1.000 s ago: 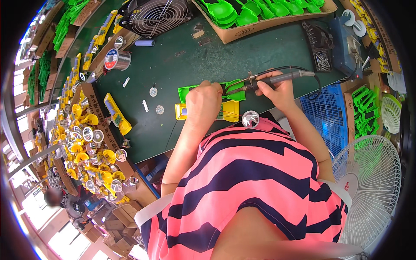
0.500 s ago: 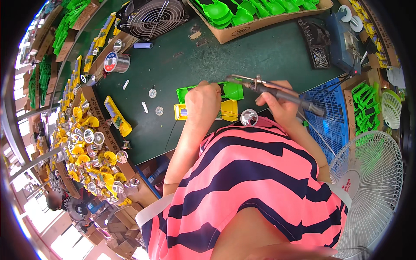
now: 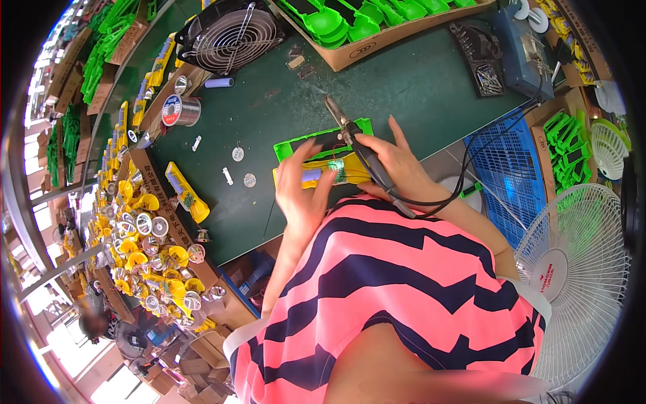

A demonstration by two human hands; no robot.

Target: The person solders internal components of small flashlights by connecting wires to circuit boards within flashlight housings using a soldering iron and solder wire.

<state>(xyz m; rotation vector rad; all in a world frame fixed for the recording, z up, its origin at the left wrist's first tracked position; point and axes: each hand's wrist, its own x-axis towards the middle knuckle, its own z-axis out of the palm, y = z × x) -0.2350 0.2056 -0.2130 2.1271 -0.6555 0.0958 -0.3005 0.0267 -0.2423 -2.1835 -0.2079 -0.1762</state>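
1. The right hand (image 3: 397, 165) grips a soldering iron (image 3: 360, 151) like a pen, fingers wrapped around the dark handle. Its metal tip points up and to the left, away from the body, with the point in the air above the green mat (image 3: 417, 87).
2. The iron's long axis runs on a diagonal, from the hand at lower right to the tip at upper left. Its black cord (image 3: 464, 182) trails off to the right towards the blue crate (image 3: 501, 178).
3. The left hand (image 3: 303, 192) is curled on the near left end of a yellow housing (image 3: 316, 176). Its fingers fold over the edge and steady it; I judge it a hold, though part of the grip is hidden.
4. That yellow housing lies flat, its long side running left to right, right in front of the chest. A green housing (image 3: 316, 143) lies touching it on the far side, parallel.
5. A small circuit board (image 3: 340, 168) sits in the yellow housing, between the two hands, just below the iron's shaft.
6. The key relation: the board lies below and on the near side of the tip. The right hand is nearer to it, just to its right; the left hand is just beside it on the other side.
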